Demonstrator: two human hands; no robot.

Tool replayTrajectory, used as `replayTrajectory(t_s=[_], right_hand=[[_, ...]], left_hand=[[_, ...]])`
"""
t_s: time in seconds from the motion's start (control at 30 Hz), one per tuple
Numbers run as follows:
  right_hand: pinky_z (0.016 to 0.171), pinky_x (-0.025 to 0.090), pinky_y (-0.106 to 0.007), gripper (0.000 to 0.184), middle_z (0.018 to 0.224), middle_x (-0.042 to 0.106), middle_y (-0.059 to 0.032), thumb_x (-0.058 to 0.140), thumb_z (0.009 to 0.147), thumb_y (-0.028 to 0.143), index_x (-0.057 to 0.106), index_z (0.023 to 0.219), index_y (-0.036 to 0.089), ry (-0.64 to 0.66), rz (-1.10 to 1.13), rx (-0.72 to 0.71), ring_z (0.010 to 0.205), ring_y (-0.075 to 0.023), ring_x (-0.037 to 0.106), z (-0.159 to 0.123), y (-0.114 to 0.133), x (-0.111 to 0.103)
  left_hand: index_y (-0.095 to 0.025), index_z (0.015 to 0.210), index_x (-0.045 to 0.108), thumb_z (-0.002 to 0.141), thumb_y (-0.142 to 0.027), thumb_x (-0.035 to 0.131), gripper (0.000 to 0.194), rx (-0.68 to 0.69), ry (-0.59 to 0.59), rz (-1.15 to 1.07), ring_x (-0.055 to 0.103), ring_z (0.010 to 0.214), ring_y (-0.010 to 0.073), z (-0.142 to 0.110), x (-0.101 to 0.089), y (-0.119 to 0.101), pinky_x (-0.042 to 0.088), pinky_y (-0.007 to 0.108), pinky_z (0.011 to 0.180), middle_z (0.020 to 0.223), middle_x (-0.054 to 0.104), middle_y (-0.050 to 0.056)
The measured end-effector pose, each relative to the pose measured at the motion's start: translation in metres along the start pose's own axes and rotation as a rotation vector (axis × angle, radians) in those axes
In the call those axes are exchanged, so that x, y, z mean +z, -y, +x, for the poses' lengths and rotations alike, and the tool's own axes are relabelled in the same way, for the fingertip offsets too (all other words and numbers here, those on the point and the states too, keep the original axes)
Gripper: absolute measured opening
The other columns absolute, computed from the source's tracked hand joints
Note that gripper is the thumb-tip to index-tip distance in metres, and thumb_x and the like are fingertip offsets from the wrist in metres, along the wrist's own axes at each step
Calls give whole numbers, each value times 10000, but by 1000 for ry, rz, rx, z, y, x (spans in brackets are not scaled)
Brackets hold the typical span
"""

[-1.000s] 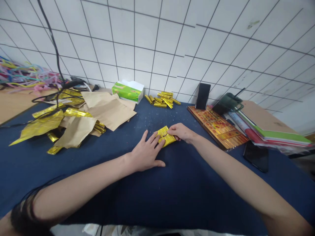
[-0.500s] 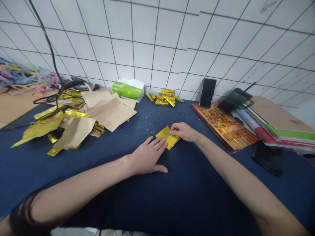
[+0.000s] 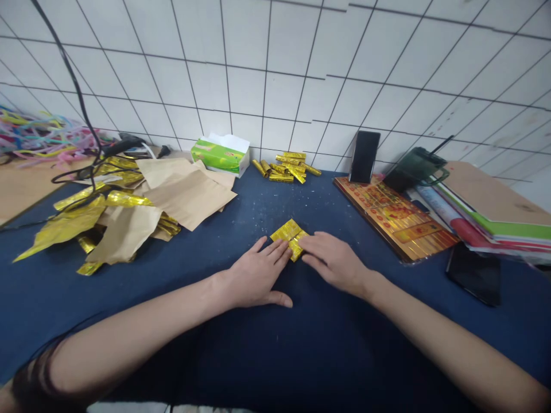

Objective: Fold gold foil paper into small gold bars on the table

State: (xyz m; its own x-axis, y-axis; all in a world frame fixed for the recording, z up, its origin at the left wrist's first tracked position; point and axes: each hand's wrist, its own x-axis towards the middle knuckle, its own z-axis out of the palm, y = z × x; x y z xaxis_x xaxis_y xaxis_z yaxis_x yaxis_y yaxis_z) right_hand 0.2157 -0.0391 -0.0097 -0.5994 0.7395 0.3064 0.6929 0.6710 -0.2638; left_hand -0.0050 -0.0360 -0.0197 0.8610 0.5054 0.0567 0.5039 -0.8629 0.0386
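A small folded sheet of gold foil paper [image 3: 287, 230] lies flat on the dark blue tabletop [image 3: 275, 344] between my hands. The fingertips of my left hand [image 3: 260, 272] rest flat on its lower left part, with the thumb spread to the side. At its right edge, the fingers of my right hand [image 3: 333, 258] touch the foil from above, stretched out and with the thumb apart. A crease or overlap runs across the foil. Parts of it are hidden under the fingertips.
Several rolled gold foil tubes [image 3: 288, 167] lie near the tiled wall. Brown paper sheets [image 3: 189, 195] and loose gold foil [image 3: 69, 221] spread at left, beside a tissue box [image 3: 219, 155] and black cable [image 3: 81, 97]. At right are a phone [image 3: 364, 156], patterned pack [image 3: 396, 218], dark mug [image 3: 415, 169] and folders [image 3: 495, 201].
My right hand has gone from pinching the foil's right corner to lying with extended fingers on its right edge. That corner now appears folded inward. My left hand stays in place.
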Motion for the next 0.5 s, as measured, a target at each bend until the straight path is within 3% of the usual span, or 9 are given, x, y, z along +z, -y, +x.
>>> replayTrajectory(t_s=[0.07,0.17,0.5], right_hand=[[1014,298,-447,346,1185,579,-99,405,881,298,527,1177,168,66,-73,-93,1137,-210,489,-13,9,4],[1036,248,-485,402,1281,487,-123,393,886,319,469,1235,133,116,-143,-120,1224,-217,393,-24,12,12],[1031,249,-505,399,1277,491,-116,415,877,305,466,1241,150,120,-113,-90,1225,-210,391,-24,10,12]], left_hand=[[-74,1347,266,739,-738,222,901,1,-3,-3,236,1300,271,0,0,0,119,427,1048,1390,304,176],[-92,1349,261,732,-744,232,898,0,2,-6,235,1301,268,0,0,0,129,423,1048,1394,302,166],[-175,1368,229,721,-727,330,857,14,52,-50,217,1308,277,0,-4,4,168,431,1041,1409,276,149]])
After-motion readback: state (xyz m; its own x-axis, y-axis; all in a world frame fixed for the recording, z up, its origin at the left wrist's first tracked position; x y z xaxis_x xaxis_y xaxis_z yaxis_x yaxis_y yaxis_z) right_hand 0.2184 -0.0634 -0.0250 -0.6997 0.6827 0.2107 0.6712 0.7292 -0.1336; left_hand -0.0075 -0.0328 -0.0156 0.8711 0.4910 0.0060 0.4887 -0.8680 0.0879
